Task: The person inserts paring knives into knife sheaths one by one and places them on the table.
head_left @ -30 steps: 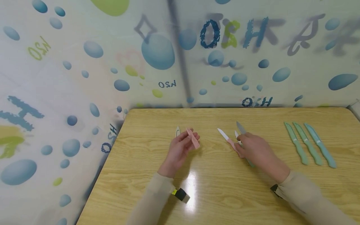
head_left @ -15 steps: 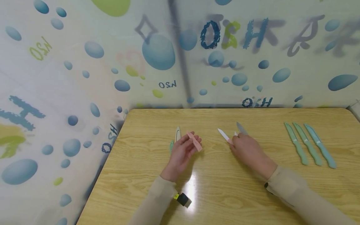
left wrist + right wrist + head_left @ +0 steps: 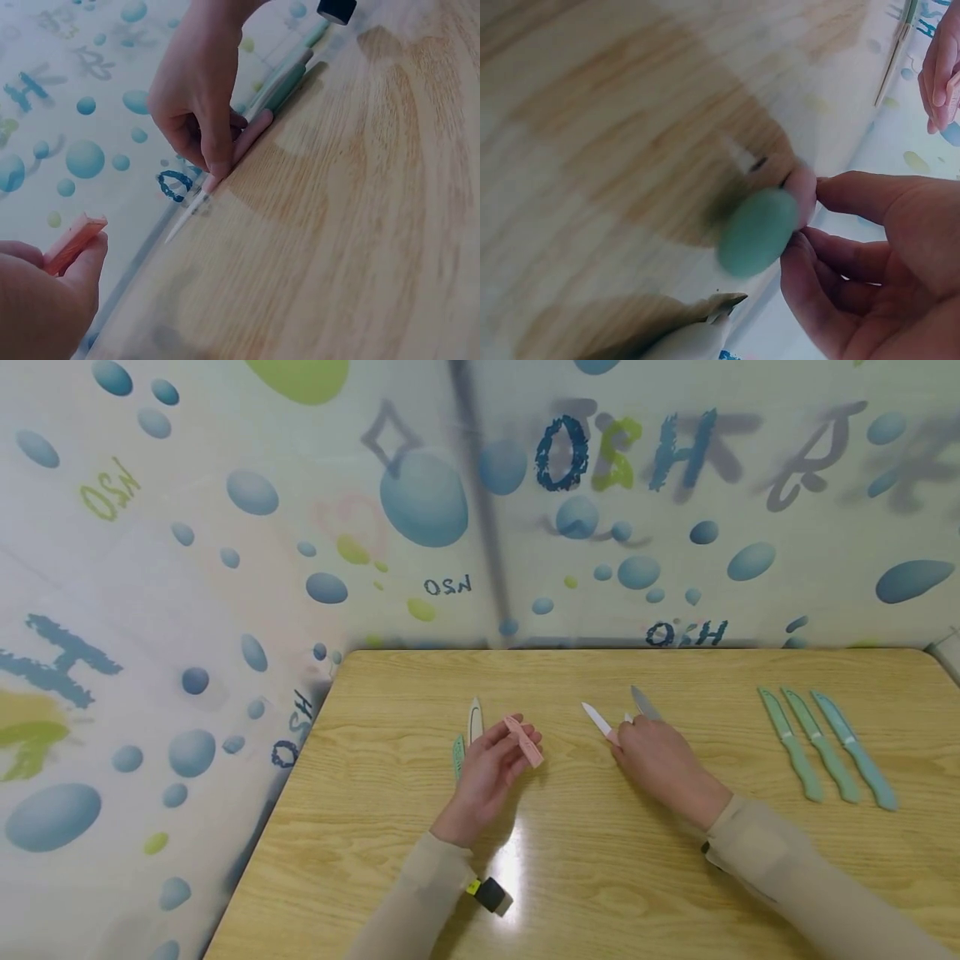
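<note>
My left hand (image 3: 483, 781) holds a pink knife sheath (image 3: 524, 742) between thumb and fingers, a little above the table. To its right, my right hand (image 3: 663, 766) pinches the handle of a paring knife (image 3: 597, 720) with a white blade, whose tip points away to the left. The knife's pink handle (image 3: 253, 133) shows in the left wrist view, low over the wood. Right beside the pinching fingers, a rounded green handle end (image 3: 757, 234) appears in the right wrist view. A grey-bladed knife (image 3: 645, 703) lies just beyond the right hand, its handle hidden by the hand.
Left of my left hand lie a white sheath (image 3: 475, 720) and a green sheath (image 3: 458, 755), both partly covered by it. Two green sheathed knives (image 3: 802, 743) and a blue one (image 3: 855, 749) lie in a row at the right. A patterned wall (image 3: 585, 568) borders the wooden table (image 3: 600, 868).
My right hand has shifted left and now covers most of the pink handle. My left hand has drifted slightly right and nearer with the pink sheath, uncovering the green sheath.
</note>
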A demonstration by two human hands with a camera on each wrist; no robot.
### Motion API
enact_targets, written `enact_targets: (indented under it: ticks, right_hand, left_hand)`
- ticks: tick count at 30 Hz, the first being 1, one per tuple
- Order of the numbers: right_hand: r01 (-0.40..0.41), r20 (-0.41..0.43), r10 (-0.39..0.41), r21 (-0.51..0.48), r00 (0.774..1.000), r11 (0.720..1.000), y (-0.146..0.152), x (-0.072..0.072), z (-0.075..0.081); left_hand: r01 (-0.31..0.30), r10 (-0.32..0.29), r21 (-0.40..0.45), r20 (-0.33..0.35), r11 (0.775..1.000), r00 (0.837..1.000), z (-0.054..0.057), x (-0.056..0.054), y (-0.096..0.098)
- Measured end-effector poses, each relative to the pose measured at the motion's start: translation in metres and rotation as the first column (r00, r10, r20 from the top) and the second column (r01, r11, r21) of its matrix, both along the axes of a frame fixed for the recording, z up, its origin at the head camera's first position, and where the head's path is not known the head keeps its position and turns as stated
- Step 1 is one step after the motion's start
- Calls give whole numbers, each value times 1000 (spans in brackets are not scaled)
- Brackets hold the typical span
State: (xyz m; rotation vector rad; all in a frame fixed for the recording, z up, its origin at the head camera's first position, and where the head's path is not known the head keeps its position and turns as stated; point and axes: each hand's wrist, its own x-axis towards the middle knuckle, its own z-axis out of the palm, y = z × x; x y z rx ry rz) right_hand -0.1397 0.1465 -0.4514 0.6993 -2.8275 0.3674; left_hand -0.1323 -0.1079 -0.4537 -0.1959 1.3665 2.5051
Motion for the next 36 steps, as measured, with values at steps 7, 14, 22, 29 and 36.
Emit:
enact_targets:
  ticks: [7, 14, 22, 29, 36]
  right_hand:
    - [73, 136, -77, 37, 988, 997, -6, -2, 4]
    - [117, 160, -122, 39, 980, 992, -10, 10, 9]
    - [67, 94, -62, -56, 994, 996, -7, 26, 14]
    - [60, 174, -33, -152, 984, 986, 0, 35, 21]
    - [103, 260, -39, -240, 965, 965, 11, 44, 25]
  left_hand:
    - [-4, 2, 37, 52, 999, 999, -4, -1, 1]
    - [-6, 1, 60, 67, 998, 998, -3, -1, 3]
    - [-40, 35, 77, 65, 996, 997, -3, 0, 7]
    - [-64, 60, 74, 57, 995, 997, -3, 0, 13]
    - [-60, 57, 62, 47, 996, 997, -2, 0, 18]
